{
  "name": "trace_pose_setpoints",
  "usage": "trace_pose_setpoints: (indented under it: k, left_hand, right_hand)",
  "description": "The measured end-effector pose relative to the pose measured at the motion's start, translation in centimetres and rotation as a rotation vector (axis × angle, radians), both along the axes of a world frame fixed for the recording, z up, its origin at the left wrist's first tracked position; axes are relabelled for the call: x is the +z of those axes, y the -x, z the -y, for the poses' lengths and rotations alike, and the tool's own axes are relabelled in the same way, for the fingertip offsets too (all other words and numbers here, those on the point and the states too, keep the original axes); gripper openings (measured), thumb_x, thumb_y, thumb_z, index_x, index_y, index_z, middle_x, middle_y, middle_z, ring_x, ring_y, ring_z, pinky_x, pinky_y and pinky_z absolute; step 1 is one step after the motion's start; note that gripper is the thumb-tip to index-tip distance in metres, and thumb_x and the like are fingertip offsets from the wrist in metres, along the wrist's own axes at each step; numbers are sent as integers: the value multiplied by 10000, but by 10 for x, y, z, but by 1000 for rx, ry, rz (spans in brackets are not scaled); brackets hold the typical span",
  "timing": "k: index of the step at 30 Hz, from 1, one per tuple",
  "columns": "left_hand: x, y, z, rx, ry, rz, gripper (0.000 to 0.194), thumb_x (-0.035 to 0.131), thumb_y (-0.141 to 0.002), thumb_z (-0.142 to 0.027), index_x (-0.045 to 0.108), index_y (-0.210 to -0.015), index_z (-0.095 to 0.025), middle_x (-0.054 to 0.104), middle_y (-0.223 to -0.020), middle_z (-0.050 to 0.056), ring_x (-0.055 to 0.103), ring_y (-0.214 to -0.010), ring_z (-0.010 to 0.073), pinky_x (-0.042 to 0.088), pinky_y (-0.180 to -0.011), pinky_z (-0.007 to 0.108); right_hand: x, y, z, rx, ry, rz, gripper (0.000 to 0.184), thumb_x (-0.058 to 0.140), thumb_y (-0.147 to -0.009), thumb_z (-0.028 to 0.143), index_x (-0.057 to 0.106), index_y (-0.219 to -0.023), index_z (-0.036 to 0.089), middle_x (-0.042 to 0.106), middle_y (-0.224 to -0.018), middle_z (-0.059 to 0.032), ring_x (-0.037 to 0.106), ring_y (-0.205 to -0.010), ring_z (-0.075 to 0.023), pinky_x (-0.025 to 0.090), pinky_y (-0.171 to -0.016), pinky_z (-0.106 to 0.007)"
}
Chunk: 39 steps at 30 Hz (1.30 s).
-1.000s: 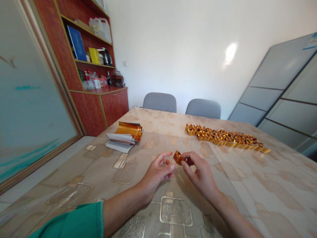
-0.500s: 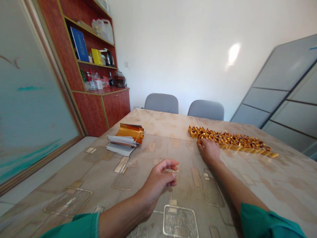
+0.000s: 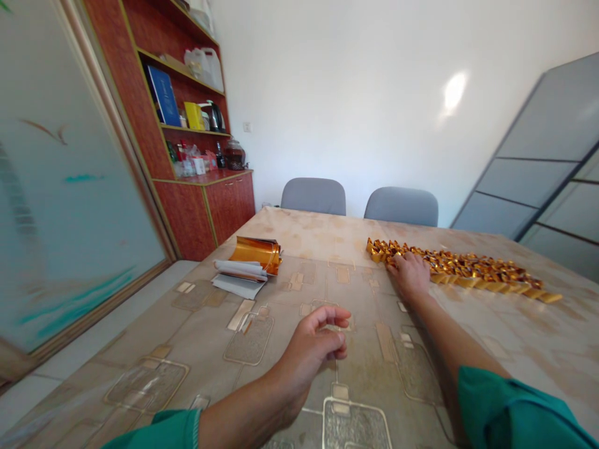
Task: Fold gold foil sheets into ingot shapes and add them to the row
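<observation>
A long row of small gold-foil folded pieces (image 3: 468,269) lies across the far right of the table. My right hand (image 3: 409,275) rests on the row's near side, its fingers spread over the pieces. My left hand (image 3: 314,342) hovers over the patterned tablecloth (image 3: 355,374), loosely curled and holding nothing. It is nearest to a stack of white paper slips (image 3: 238,279), topped by curled gold foil sheets (image 3: 257,254), which lies to its far left.
Two grey chairs (image 3: 355,202) stand behind the table's far edge. A red wooden cabinet with shelves (image 3: 187,156) holding bottles, a kettle and a book stands to the left. A large glass door (image 3: 70,187) is on the left, and tall grey panels (image 3: 547,162) lean at the right.
My right hand has moved forward from in front of me to the gold row, and the folded piece it pinched is no longer visible. My left hand has barely moved.
</observation>
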<state>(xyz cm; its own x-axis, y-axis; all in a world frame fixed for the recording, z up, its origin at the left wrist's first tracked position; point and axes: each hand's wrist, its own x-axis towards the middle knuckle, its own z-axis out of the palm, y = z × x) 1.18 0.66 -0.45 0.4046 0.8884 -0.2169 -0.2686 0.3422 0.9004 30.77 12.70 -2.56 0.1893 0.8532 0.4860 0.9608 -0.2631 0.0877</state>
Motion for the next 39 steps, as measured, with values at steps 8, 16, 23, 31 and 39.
trace_pose_setpoints:
  k: [8, 16, 23, 31, 39]
  left_hand:
    - [-1, 1, -5, 5, -58, -3, 312, 664, -655, -146, 690, -965, -172, 637, -949, 42, 540, -655, 103, 413, -661, 259]
    - [15, 12, -24, 73, -387, -126, 169, 687, -774, -345, 708, -796, -178, 666, -765, 46, 561, -674, 152, 423, -651, 253]
    - [59, 92, -128, 480, -671, -568, 234, 617, -772, -331, 671, -931, -167, 702, -940, 58, 616, -869, 209, 463, -770, 283]
    - [48, 202, -206, 505, -454, -941, 284, 836, -506, -295, 594, -605, -183, 577, -594, 9, 569, -731, 244, 360, -600, 262]
    - [12, 208, -225, 264, -355, -929, 444, 893, -356, -439, 615, -549, -151, 581, -504, 25, 461, -503, 158, 291, -490, 248]
  right_hand:
    - [0, 0, -1, 54, -76, -92, 241, 533, -905, 293, 704, -988, 145, 641, -1034, -179, 528, -1010, -323, 359, -811, -413]
    - [12, 27, 47, 323, -124, -329, 227, 490, -882, 258, 706, -844, 196, 702, -883, -80, 623, -859, -243, 448, -773, -353]
    - [19, 67, 112, 618, -143, -758, 223, 542, -894, 365, 694, -840, 211, 708, -765, -42, 650, -709, -216, 508, -645, -319]
    - [32, 88, 123, 800, -5, -979, 228, 576, -889, 389, 665, -785, 207, 623, -649, 7, 578, -604, -166, 455, -563, -273]
    - [27, 84, 124, 798, 62, -1088, 224, 602, -879, 409, 655, -790, 210, 612, -643, 17, 558, -590, -154, 431, -546, -266]
